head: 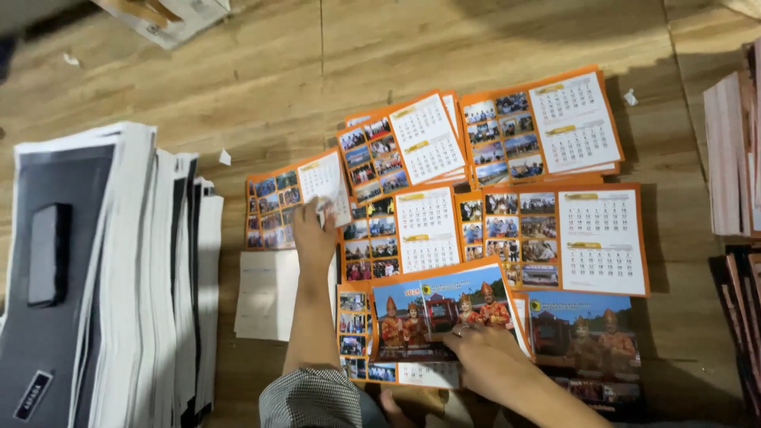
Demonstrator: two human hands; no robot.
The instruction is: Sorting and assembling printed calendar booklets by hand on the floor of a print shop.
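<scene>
Left hand [315,230]: fingers flat on the far-left calendar sheet [297,198], nothing gripped. Right hand [483,353]: fingers spread, pressing the near cover sheet [432,305]. Both sheets lie on the wooden floor [261,71], right of the paper stack [111,269].

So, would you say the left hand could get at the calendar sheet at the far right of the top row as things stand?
Probably, with a long stretch. The left hand rests on the leftmost sheet, and that calendar sheet lies uncovered across the floor, with only flat sheets between.
</scene>
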